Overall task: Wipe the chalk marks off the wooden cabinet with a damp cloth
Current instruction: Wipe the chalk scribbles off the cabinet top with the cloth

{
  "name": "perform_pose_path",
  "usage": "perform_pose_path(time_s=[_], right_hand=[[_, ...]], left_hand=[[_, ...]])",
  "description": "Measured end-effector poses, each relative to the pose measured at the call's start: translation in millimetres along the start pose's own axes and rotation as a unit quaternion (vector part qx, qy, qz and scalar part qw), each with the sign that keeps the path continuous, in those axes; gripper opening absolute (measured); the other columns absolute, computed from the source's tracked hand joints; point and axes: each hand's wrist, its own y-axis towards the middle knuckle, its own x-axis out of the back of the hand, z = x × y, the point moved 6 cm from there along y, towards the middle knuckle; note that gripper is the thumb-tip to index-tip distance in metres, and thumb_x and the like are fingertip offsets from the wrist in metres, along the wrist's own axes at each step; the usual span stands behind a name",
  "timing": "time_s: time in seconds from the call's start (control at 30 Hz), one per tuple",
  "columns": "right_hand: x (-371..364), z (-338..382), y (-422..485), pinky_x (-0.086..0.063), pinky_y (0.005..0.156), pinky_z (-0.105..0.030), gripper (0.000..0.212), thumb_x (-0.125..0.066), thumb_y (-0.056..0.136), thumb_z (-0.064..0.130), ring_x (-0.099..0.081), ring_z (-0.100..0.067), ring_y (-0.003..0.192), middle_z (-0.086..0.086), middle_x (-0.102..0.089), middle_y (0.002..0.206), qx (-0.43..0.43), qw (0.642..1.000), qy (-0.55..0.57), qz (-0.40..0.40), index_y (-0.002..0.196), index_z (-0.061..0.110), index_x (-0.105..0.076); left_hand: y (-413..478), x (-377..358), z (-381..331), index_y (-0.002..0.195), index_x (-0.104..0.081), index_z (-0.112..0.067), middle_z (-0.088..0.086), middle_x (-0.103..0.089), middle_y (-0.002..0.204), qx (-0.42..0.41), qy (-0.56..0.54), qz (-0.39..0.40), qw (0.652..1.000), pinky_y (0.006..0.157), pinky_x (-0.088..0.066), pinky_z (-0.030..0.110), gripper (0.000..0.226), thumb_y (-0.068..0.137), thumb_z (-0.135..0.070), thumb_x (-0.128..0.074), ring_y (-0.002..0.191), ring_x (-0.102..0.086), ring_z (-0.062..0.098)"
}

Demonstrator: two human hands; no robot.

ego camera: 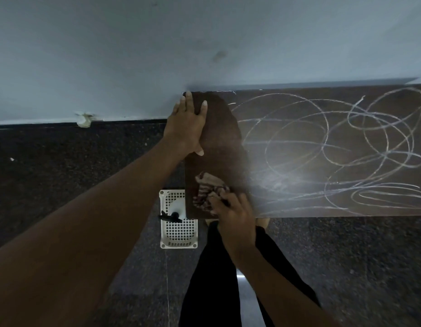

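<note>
The right hand (230,208) has its grip bunched round the cloth (208,190) on the cabinet (219,142). Chalk marks (334,142) run rightward from the cloth. The left hand (185,123) lies flat beyond it.

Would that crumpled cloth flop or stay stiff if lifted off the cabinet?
The cloth is bunched and creased under the right hand, so it probably flops. The darker wiped strip of cabinet suggests dampness, so it may drag.

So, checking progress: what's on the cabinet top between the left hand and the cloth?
Head view: only bare, darker wiped wood of the cabinet top lies between the left hand and the cloth the right hand grips; chalk marks start further right.
</note>
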Motion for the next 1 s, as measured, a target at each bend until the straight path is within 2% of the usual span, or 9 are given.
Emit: perform_pose_path(time_s=[0.13, 0.23, 0.37, 0.47, 0.53, 0.6, 0.7, 0.87, 1.0], right_hand=[[-22, 45, 6, -0.049, 0.065, -0.034, 0.016, -0.062, 0.081, 0.02, -0.053, -0.025, 0.082, 0.002, -0.066, 0.1, 0.071, 0.996, 0.016, 0.047, 0.093, 0.026, -0.072], [-28, 58, 4, -0.05, 0.067, -0.035, 0.022, -0.051, 0.083, 0.02, -0.051, -0.024, 0.087, 0.002, -0.065, 0.102, 0.076, 0.995, 0.001, 0.057, 0.091, 0.026, -0.071], [-22, 46, -4, -0.047, 0.067, -0.034, 0.022, -0.053, 0.085, 0.02, -0.054, -0.025, 0.085, 0.001, -0.066, 0.107, 0.077, 0.996, 0.008, 0.052, 0.096, 0.026, -0.072], [-5, 17, -15, -0.044, 0.067, -0.034, 0.024, -0.056, 0.083, 0.019, -0.049, -0.024, 0.084, 0.0, -0.067, 0.107, 0.083, 0.996, 0.018, 0.029, 0.1, 0.023, -0.073], [7, -17, -28, -0.044, 0.068, -0.033, 0.03, -0.057, 0.081, 0.01, -0.05, -0.025, 0.085, -0.003, -0.07, 0.108, 0.081, 0.996, 0.032, 0.003, 0.103, 0.019, -0.075], [19, -60, -40, -0.052, 0.074, -0.036, 0.031, -0.066, 0.083, 0.004, -0.056, -0.029, 0.091, -0.005, -0.07, 0.113, 0.056, 0.998, 0.031, -0.01, 0.109, 0.018, -0.075], [50, -116, -51, -0.053, 0.081, -0.038, 0.031, -0.074, 0.08, 0.009, -0.058, -0.032, 0.098, -0.008, -0.069, 0.116, 0.002, 1.0, -0.016, -0.01, 0.11, 0.018, -0.076], [84, -150, -48, -0.055, 0.065, -0.04, 0.047, -0.082, 0.062, -0.003, -0.058, -0.038, 0.086, -0.015, -0.068, 0.107, -0.057, 0.997, -0.051, -0.006, 0.106, 0.013, -0.076], [65, -138, -55, -0.043, 0.086, -0.034, 0.056, -0.075, 0.064, -0.015, -0.052, -0.028, 0.103, -0.01, -0.064, 0.114, -0.175, 0.983, 0.057, -0.02, 0.11, 0.017, -0.075]], left_hand=[[-2, 0, -1, 0.162, 0.009, -0.013, 0.032, 0.018, 0.163, 0.004, 0.006, -0.002, 1.0, 0.125, -0.009, 0.047, 0.136, 0.072, -0.049, -0.087, 0.154, 0.008, 0.043], [-3, 0, -3, 0.162, 0.009, -0.013, 0.031, 0.019, 0.163, 0.003, 0.009, -0.008, 1.0, 0.125, -0.008, 0.047, 0.135, 0.073, -0.05, -0.086, 0.154, 0.009, 0.042], [-4, -3, -2, 0.162, 0.011, -0.013, 0.028, 0.021, 0.163, 0.005, -0.001, -0.009, 1.0, 0.125, -0.007, 0.047, 0.134, 0.075, -0.049, -0.085, 0.155, 0.009, 0.041], [-6, -7, -6, 0.161, 0.012, -0.014, 0.024, 0.022, 0.164, -0.009, -0.023, -0.009, 1.0, 0.125, -0.004, 0.046, 0.131, 0.078, -0.054, -0.081, 0.155, 0.011, 0.039], [-11, -15, -13, 0.161, 0.014, -0.016, 0.019, 0.027, 0.164, -0.024, -0.052, -0.003, 0.998, 0.125, -0.003, 0.047, 0.134, 0.076, -0.061, -0.079, 0.154, 0.017, 0.035], [-20, -28, -21, 0.16, 0.017, -0.017, 0.013, 0.033, 0.163, -0.033, -0.074, 0.001, 0.997, 0.124, -0.009, 0.051, 0.142, 0.07, -0.068, -0.08, 0.153, 0.024, 0.03], [-30, -45, -29, 0.159, 0.02, -0.015, 0.009, 0.037, 0.162, -0.039, -0.082, -0.017, 0.996, 0.12, -0.02, 0.058, 0.155, 0.059, -0.073, -0.082, 0.151, 0.029, 0.028], [-28, -47, -27, 0.16, 0.018, -0.014, 0.009, 0.035, 0.163, -0.034, -0.089, -0.03, 0.995, 0.118, -0.025, 0.058, 0.158, 0.053, -0.074, -0.082, 0.152, 0.028, 0.028], [-29, -47, -28, 0.16, 0.016, -0.014, 0.009, 0.033, 0.164, -0.034, -0.091, -0.035, 0.995, 0.116, -0.031, 0.059, 0.158, 0.052, -0.072, -0.084, 0.152, 0.027, 0.029]])
